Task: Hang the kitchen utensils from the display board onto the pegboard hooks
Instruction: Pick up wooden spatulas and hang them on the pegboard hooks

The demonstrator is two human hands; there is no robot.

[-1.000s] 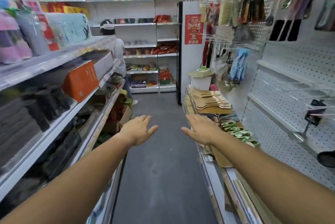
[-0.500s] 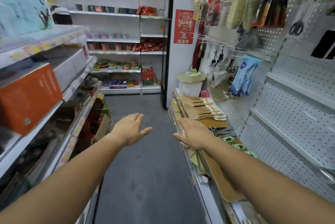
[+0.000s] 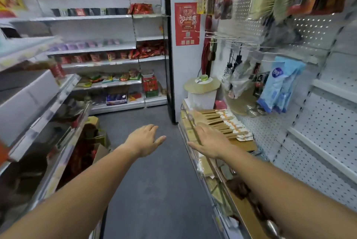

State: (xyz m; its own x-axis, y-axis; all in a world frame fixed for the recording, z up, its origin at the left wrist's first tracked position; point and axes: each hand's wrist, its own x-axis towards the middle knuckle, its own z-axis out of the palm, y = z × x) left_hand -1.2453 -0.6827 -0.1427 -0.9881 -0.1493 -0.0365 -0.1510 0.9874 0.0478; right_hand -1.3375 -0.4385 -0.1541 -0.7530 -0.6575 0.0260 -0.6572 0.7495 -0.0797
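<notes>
The wooden spatulas (image 3: 222, 124) lie in a fanned stack on the brown display board (image 3: 248, 145), on the low shelf (image 3: 216, 173) at the right of the aisle. Their long axis runs across the shelf, blades toward the aisle and labelled handles toward the pegboard (image 3: 316, 161). The right hand (image 3: 210, 142) is clearly the nearer of the 2. It hovers palm down at the stack's near-left edge, its fingers (image 3: 206, 131) straight, a little apart and holding nothing; whether they touch the nearest blade cannot be told. The stack lies just ahead and to the right of those fingers, so a short reach that way should meet it. The left hand (image 3: 144, 141), equally flat and empty, hangs over the grey floor (image 3: 154, 190), well apart from the spatulas. Bare wire hooks (image 3: 228, 38) jut from the pegboard higher up, near blue packets (image 3: 280, 88). The aisle is narrow, with stocked shelving (image 3: 48, 107) opposite.
</notes>
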